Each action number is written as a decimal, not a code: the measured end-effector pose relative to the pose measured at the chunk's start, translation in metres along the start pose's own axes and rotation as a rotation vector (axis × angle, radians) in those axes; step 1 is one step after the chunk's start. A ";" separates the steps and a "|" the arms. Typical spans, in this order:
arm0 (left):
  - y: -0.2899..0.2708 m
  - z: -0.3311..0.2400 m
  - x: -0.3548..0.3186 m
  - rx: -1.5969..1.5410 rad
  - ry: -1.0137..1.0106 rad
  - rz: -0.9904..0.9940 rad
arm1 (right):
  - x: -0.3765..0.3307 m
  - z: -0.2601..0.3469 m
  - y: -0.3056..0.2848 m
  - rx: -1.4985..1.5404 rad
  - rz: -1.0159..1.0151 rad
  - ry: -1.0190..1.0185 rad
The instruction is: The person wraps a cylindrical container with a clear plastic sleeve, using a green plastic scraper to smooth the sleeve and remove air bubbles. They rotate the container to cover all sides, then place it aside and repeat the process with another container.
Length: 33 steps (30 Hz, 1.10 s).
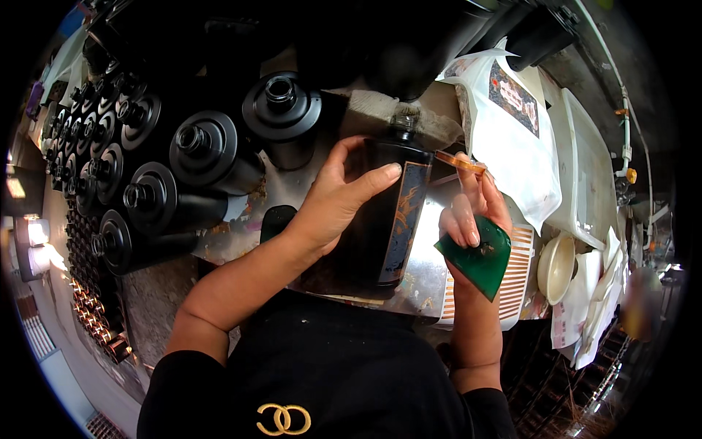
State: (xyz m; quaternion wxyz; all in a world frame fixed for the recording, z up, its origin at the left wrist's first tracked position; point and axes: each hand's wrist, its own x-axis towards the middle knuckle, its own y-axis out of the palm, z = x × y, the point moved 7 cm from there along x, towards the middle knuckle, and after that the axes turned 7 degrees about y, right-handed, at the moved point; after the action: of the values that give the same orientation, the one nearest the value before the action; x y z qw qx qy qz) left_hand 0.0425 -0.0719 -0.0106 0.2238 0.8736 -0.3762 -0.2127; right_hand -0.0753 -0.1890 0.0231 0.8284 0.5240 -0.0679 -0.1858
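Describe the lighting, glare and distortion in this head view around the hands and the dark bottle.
Head view: fisheye bend curves the edges, with black corners. Glare whitens the metal sheet beside the dark bottle. The left hand and right hand are evenly lit and sharp. The black bottles at left sink into shadow; the far right rim is blurred.

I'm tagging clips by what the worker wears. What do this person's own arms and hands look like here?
Both hands, the left hand and the right hand, are bare: no gloves, and no rings or watch that I can make out. The forearms are uncovered too. Short black sleeves end near the elbows, part of a black top with a gold emblem of interlocked rings on the chest. The fingernails look natural and unpainted.
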 end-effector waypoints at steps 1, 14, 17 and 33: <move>0.000 0.000 -0.001 0.004 0.011 -0.005 | 0.000 -0.001 0.001 -0.001 0.019 0.005; -0.001 -0.008 0.001 -0.056 0.134 -0.024 | 0.016 -0.020 0.017 -0.212 -0.191 0.125; 0.000 -0.009 0.004 -0.010 0.170 -0.043 | 0.014 -0.018 0.015 -0.273 -0.214 0.083; 0.005 -0.017 0.011 0.076 0.187 -0.071 | 0.012 -0.012 -0.010 -0.266 -0.415 -0.085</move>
State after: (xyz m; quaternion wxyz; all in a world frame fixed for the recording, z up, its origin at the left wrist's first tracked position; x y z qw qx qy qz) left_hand 0.0557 -0.0795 0.0033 0.2169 0.9103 -0.3301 -0.1237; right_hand -0.0631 -0.1866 0.0080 0.8306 0.4049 0.0315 -0.3809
